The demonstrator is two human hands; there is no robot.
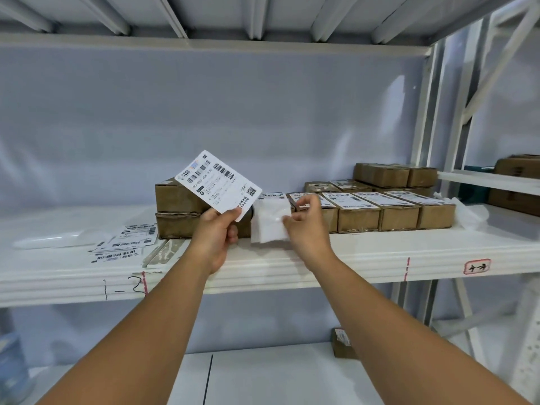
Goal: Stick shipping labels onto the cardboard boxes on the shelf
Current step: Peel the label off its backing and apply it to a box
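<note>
Shelf: white metal shelf point(350, 258) in a storage room with a pale wall behind; a stack of two boxes point(175, 211) stood on it, both brown and with no label that I could see.
Left hand: the left hand point(217, 232) was just in front of the stack, thumb and fingers pinching one lower corner of the shipping label point(217, 182).
Label: it was held up in front of the stack, tilted, print toward the camera, not touching any box.
Right hand: the right hand point(306, 223) was to the right of the stack, fingertips pinching the edge of a white backing sheet point(270, 223).
Other boxes: a row of labelled boxes point(380, 211) stood further right of the stack.
Loose labels: some loose labels point(128, 241) lay left of the stack.
Risk one: the label was held by one corner only, so it could curl and stick to itself or to the fingers.
Risk two: placed with one hand, it could land crooked or wrinkled on the top box.
Risk three: the top box was only resting on the lower one, so pressing could push it.
Risk four: the backing sheet could fall among the loose labels.
</note>
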